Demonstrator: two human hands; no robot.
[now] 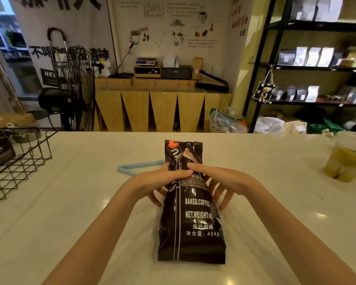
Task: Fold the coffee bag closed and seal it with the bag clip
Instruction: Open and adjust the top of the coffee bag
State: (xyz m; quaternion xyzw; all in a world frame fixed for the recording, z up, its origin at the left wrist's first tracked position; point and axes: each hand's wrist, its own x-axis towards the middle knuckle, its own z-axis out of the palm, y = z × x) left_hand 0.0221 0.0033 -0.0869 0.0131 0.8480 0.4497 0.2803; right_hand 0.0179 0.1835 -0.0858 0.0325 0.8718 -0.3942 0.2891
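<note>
A black coffee bag (193,223) with white print lies flat on the white table (90,202), its open top end pointing away from me. My left hand (160,179) grips the bag's upper part from the left, thumb across the front. From the right, my right hand (218,182) holds the same part, thumb on the front, fingers spread beside the bag. The top flap above my thumbs stands straight and unfolded. A light blue bag clip (136,166) lies open on the table just left of the bag, behind my left hand, partly hidden.
A black wire basket (19,161) with a dark bag in it stands at the table's left edge. A plastic cup of yellow-green drink (345,159) stands at the right. Beyond the table are a floor fan, a wooden counter and black shelves.
</note>
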